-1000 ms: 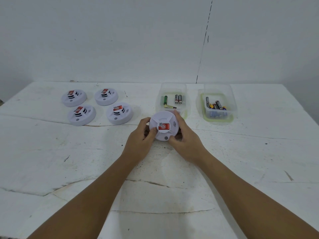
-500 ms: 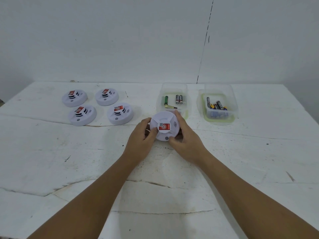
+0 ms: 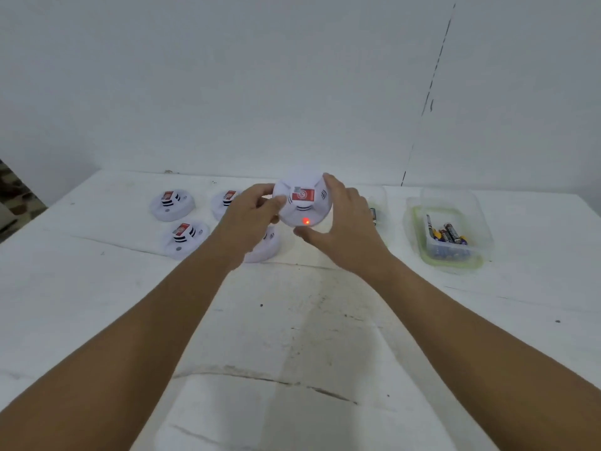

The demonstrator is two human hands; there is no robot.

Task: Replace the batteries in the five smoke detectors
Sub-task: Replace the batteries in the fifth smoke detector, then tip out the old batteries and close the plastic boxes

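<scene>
both hands hold one detector (image 3: 302, 203) lifted off the table (image 3: 292, 320), face toward the camera. left hand (image 3: 250, 219) pinches its left edge with thumb and fingers; right hand (image 3: 344, 229) cups the right side, fingers curled over the far rim and thumb under the near edge. a red light (image 3: 306, 221) glows low on its face, so the lift and tilt look like a check that the fitted cells work, which suggests this unit is near done. holding it by the rim from both sides leaves the face and light unobstructed.

four more detectors sit face up in a cluster on the far left of the table: far left one (image 3: 171, 204), near left one (image 3: 184, 237), and two partly hidden behind the left hand, one far (image 3: 226, 203) and one near (image 3: 265, 247). grouped together, they may be a finished or a waiting pile; i cannot tell which.

to the right stand two clear tubs. the first tub (image 3: 379, 206) is mostly behind the right hand, with a battery end showing. the right tub (image 3: 452, 232) holds a heap of batteries (image 3: 447, 237). two tubs probably keep old and new cells apart.
</scene>
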